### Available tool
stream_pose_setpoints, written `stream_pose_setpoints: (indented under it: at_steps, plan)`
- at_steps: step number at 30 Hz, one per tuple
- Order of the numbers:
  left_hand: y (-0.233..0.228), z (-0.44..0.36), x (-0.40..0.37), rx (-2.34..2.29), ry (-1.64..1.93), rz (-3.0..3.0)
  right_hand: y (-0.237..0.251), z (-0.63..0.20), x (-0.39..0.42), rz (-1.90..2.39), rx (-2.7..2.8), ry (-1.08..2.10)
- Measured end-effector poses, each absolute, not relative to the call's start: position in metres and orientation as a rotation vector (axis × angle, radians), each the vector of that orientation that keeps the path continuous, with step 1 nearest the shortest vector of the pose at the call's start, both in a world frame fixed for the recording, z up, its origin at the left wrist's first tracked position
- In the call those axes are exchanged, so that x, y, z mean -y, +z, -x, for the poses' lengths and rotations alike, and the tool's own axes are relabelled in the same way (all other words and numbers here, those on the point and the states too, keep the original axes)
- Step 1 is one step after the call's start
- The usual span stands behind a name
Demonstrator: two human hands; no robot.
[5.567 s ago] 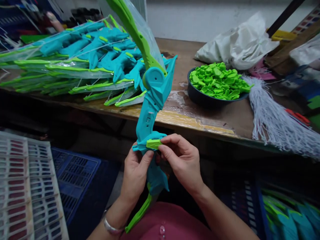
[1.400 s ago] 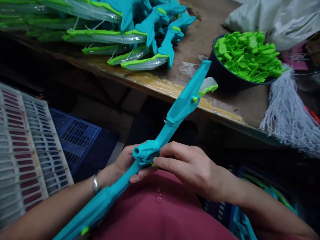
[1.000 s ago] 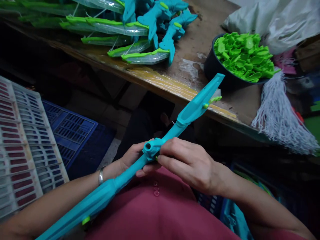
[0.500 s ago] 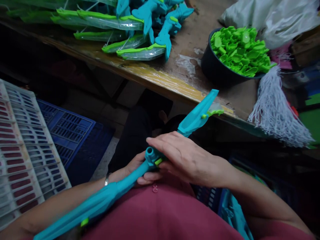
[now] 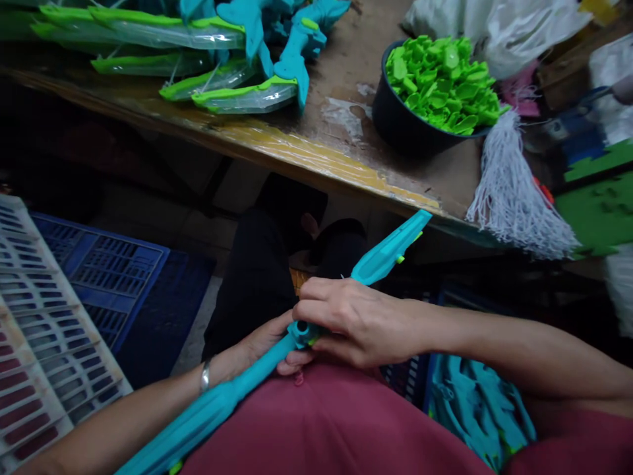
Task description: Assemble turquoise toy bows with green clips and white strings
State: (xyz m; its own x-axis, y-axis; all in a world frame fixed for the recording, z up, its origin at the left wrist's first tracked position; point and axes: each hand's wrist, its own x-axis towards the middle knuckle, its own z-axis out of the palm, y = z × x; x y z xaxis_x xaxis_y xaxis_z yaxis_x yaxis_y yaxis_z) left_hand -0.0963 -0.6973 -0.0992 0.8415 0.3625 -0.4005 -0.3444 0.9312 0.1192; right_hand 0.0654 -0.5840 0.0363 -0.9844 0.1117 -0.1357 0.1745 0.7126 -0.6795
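Observation:
A long teal toy bow [image 5: 232,396] lies slanted across my lap, its far tip [image 5: 395,247] pointing up toward the table edge. My left hand [image 5: 267,346] grips the bow's middle from below. Over the same spot, my right hand [image 5: 356,320] closes from above and covers a small green piece beside the bow's round hub [image 5: 300,330].
A wooden table [image 5: 316,142] carries bagged teal and green bows [image 5: 217,59], a dark bowl of green plastic parts [image 5: 435,79], white string tassels [image 5: 514,198] and white bags. Blue [image 5: 103,284] and white [image 5: 34,356] crates stand left; teal parts [image 5: 475,409] lie lower right.
The bow went from upright in front of me to flat across my lap. In the last second it sank lower and my right hand closed over its middle.

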Motion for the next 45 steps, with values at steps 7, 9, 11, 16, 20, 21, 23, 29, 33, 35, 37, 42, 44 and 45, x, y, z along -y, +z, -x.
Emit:
stream_pose_setpoints:
  at_steps: [7, 9, 11, 16, 20, 21, 23, 29, 33, 35, 37, 42, 44, 45]
  plan:
    - [-0.071, 0.097, 0.692, -0.566, 0.348, -0.126, 0.031, -0.075, 0.597, -0.112, -2.995, -0.876]
    - [-0.066, 0.094, 0.686, -0.608, 0.334, -0.133, 0.032, -0.078, 0.595, -0.142, -3.011, -0.857]
    - [-0.066, 0.09, 0.681, -0.657, 0.347, -0.112, 0.034, -0.081, 0.594, -0.157, -3.028, -0.852]
    - [-0.082, 0.09, 0.678, -0.677, 0.331, -0.049, 0.034, -0.085, 0.598, -0.204, -3.048, -0.826]
    - [-0.081, 0.096, 0.677, -0.637, 0.42, -0.11, 0.029, -0.088, 0.611, -0.294, -3.122, -0.607]
    - [-0.077, 0.097, 0.677, -0.622, 0.434, -0.125, 0.027, -0.089, 0.615, -0.271, -3.148, -0.547]
    - [-0.068, 0.098, 0.676, -0.613, 0.432, -0.131, 0.025, -0.091, 0.621, -0.224, -3.181, -0.456]
    - [-0.071, 0.095, 0.674, -0.604, 0.411, -0.146, 0.024, -0.094, 0.624, -0.236, -3.158, -0.469]
    - [-0.086, 0.086, 0.673, -0.556, 0.4, -0.11, 0.026, -0.086, 0.608, -0.435, -3.037, -0.639]
    - [-0.091, 0.088, 0.671, -0.477, 0.338, -0.112, 0.028, -0.082, 0.599, -0.502, -2.97, -0.78]
    - [-0.092, 0.1, 0.664, -0.439, 0.264, -0.192, 0.028, -0.079, 0.595, -0.538, -2.884, -0.945]
    - [-0.072, 0.164, 0.622, -0.593, 0.115, -0.649, 0.018, -0.081, 0.594, -0.801, -2.621, -1.229]
    - [-0.052, 0.188, 0.601, -0.637, -0.048, -0.93, 0.01, -0.08, 0.594, -0.894, -2.558, -1.244]
    - [-0.042, 0.197, 0.593, -0.644, -0.157, -1.065, 0.006, -0.079, 0.593, -0.918, -2.538, -1.251]
